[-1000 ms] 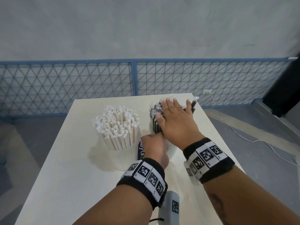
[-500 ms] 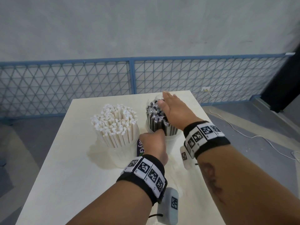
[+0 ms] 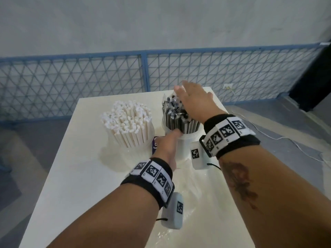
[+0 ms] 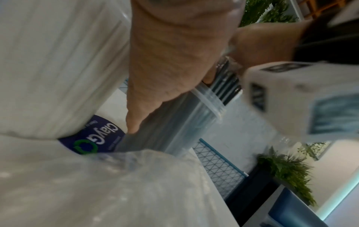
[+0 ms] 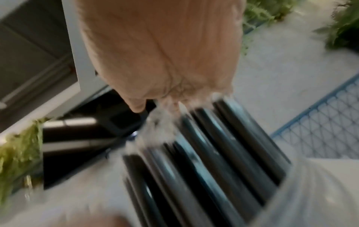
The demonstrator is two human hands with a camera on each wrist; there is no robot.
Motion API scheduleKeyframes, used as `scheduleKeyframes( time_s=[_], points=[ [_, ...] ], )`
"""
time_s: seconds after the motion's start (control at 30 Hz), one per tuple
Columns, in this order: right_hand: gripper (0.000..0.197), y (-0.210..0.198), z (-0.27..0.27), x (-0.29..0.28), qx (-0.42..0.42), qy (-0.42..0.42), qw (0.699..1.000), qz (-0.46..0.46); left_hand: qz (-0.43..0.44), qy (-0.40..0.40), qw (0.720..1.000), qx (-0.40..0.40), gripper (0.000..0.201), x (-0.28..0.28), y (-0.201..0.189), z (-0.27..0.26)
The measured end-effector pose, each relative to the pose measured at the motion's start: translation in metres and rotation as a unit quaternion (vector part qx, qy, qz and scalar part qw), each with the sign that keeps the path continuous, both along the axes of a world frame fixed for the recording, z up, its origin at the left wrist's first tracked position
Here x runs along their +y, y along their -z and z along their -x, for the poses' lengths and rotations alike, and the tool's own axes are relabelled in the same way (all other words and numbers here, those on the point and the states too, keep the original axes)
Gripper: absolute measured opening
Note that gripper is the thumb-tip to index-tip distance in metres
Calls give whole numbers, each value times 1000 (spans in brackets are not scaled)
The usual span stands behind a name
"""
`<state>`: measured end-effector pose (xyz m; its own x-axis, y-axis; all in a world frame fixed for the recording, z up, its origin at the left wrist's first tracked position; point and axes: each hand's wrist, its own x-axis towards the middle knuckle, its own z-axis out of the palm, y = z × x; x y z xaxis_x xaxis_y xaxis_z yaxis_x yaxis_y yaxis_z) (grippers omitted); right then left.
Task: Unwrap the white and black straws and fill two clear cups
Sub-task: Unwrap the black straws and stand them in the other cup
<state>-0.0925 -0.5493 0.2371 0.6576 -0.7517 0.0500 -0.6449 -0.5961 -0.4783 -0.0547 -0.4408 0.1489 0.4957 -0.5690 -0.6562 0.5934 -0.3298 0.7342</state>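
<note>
Two clear cups stand side by side on the white table [image 3: 71, 176]. The left cup [image 3: 138, 154] holds a fanned bunch of white straws [image 3: 127, 120]. In the right cup [image 3: 188, 145] stand black straws [image 3: 177, 119] in shiny sleeves. My left hand [image 3: 168, 144] grips this cup from the near left, its thumb [image 4: 132, 122] along the wall. My right hand [image 3: 191, 102] lies flat, fingers straight, over the tops of the black straws [image 5: 213, 153] at their far right.
Crumpled clear plastic wrap [image 3: 197, 194] lies on the table in front of the cups. A purple label [image 3: 155, 144] shows between the two cups. A blue mesh fence [image 3: 107, 83] runs behind the table, and a white cable [image 3: 286, 142] trails on the floor at the right.
My right hand, which covered the black straws a second ago, has slid to their far right side, leaving most tops in sight. My left hand stays on the cup.
</note>
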Motion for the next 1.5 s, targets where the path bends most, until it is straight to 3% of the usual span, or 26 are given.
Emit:
scheduleKeyframes(
  time_s=[0.07,0.13,0.2,0.27,0.3,0.37,0.4,0.47,0.5,0.57,0.6,0.67,0.73,0.83,0.9,1.03,1.1,1.17,1.23,1.3,1.33,1.37,1.43,1.5],
  points=[
    [60,-11,21,2,-102,52,993,-18,-40,117,992,-29,72,15,-2,-4],
    [53,-12,42,4,-220,112,967,-60,-115,256,953,-111,65,26,11,-12],
    [38,2,57,12,-325,182,921,-115,-219,394,868,-209,77,38,21,-16],
    [20,27,65,27,-397,239,875,-142,-299,504,749,-310,94,48,32,-17],
    [16,40,68,36,-422,264,855,-148,-318,536,706,-337,96,52,39,-15],
    [20,68,75,56,-447,307,823,-170,-309,559,680,-359,82,54,52,-11],
    [19,81,79,67,-443,323,814,-192,-295,559,685,-362,70,55,54,-9],
    [13,109,89,89,-394,346,822,-223,-244,528,725,-369,46,54,56,-6],
    [22,123,94,101,-357,358,832,-228,-207,484,773,-353,37,54,57,-7],
    [59,145,102,121,-296,370,847,-240,-128,371,877,-276,20,57,59,-9],
    [75,152,104,130,-277,370,847,-262,-94,327,910,-238,15,58,60,-10],
    [87,160,105,142,-273,347,822,-360,-40,268,946,-176,10,57,60,-7],
    [69,161,102,148,-306,317,774,-456,6,216,968,-130,10,54,59,0],
    [37,159,101,139,-340,336,760,-440,23,174,971,-161,43,56,62,9],
    [29,155,103,131,-323,343,770,-431,11,192,957,-217,61,64,70,15],
    [61,150,115,124,-322,292,841,-322,18,132,943,-305,41,71,74,24],
    [73,147,119,126,-280,182,912,-240,9,104,941,-322,36,68,73,23],
    [71,146,120,125,-189,67,963,-183,1,95,934,-345,37,65,71,19],
    [91,153,120,118,-97,14,978,-186,13,95,918,-386,45,66,66,17],
    [113,155,123,112,-36,5,970,-241,61,102,903,-412,54,69,60,20],
    [108,155,125,110,-11,-1,967,-256,87,112,895,-423,59,71,58,22],
    [87,154,126,107,7,-9,967,-255,108,128,886,-433,64,72,57,24],
    [19,145,127,104,-3,5,967,-255,118,173,879,-429,73,73,56,24],
    [19,142,131,97,-54,15,954,-293,104,222,866,-435,73,74,54,20]
  ],
)
